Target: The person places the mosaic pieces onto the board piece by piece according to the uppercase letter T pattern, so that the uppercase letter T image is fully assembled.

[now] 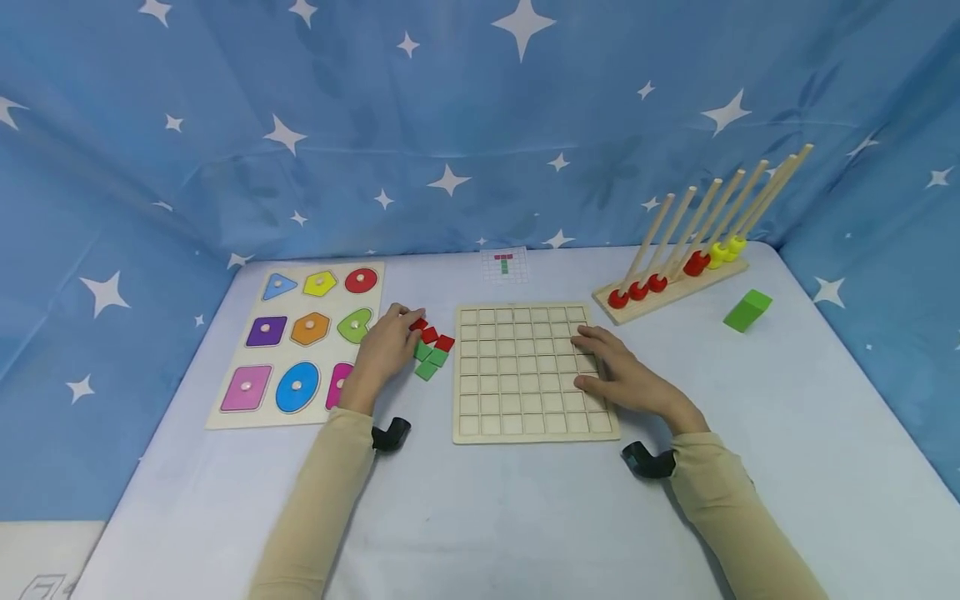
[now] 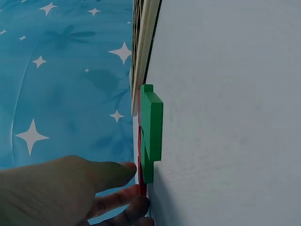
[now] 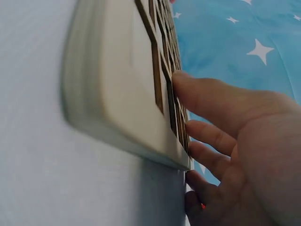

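— Checking which hand as nearer to the red tile [image 1: 418, 323]?
— Logging left hand [image 1: 385, 346], with fingers bent in right at the tile. Cannot tell whether pinching or merely touching.
— Placing the tile where?
— Putting it at two o'clock from the middle of that hand, at the far end of a cluster with other red tiles [image 1: 444, 343] and green tiles [image 1: 426, 370]. Too square for a long axis.
— And for right hand [image 1: 626, 375]?
— Noting spread fingers at the three o'clock edge of grid board [image 1: 528, 373], pinching nothing.
— Judging what to matter most?
— Weighing the three o'clock line from left hand, past cluster to board.
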Available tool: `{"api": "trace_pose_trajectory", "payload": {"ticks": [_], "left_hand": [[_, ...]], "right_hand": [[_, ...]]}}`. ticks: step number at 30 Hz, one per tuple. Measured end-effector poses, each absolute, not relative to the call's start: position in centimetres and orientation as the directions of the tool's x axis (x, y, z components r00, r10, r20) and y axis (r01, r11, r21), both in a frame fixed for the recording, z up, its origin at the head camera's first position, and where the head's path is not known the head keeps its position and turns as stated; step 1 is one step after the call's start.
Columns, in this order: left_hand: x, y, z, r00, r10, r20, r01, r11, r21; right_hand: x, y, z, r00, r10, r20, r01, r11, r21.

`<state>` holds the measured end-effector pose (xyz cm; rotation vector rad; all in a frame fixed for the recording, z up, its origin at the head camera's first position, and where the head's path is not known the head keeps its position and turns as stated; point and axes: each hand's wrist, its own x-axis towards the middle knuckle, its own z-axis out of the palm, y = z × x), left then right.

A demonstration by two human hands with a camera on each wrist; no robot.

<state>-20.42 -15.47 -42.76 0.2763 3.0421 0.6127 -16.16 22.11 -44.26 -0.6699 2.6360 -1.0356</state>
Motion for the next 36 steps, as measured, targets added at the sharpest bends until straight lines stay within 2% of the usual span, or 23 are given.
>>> {"api": "trace_pose_trajectory", "payload": {"ticks": [8, 15, 21, 30, 36], "left_hand": [[-20.6, -15.4, -42.8, -0.988, 0.154, 0.010, 0.147, 0.916, 0.372], [-20.4, -15.6, -42.6, -0.992, 0.125, 0.026, 0.124, 0.890, 0.438], [-20.5, -16.0, -42.7, -0.994, 0.100, 0.033, 0.103, 0.870, 0.482], [-20.5, -16.4, -42.9, -0.997, 0.063, 0.041, 0.075, 0.766, 0.639], [-20.7, -16.4, -42.9, -0.994, 0.032, 0.104, 0.092, 0.754, 0.650]], "right_hand": [[-16.1, 22.0, -44.9, -0.873, -0.487, 0.000, -0.350, 0.628, -0.696], [-16.0, 21.9, -44.8, -0.884, -0.466, -0.039, -0.298, 0.627, -0.720], [-16.1, 21.8, -44.9, -0.882, -0.471, -0.018, -0.323, 0.632, -0.705], [-15.9, 21.3, -45.0, -0.886, -0.460, 0.049, -0.379, 0.660, -0.649], [-15.9, 21.1, -45.1, -0.895, -0.445, 0.046, -0.369, 0.676, -0.637]]}}
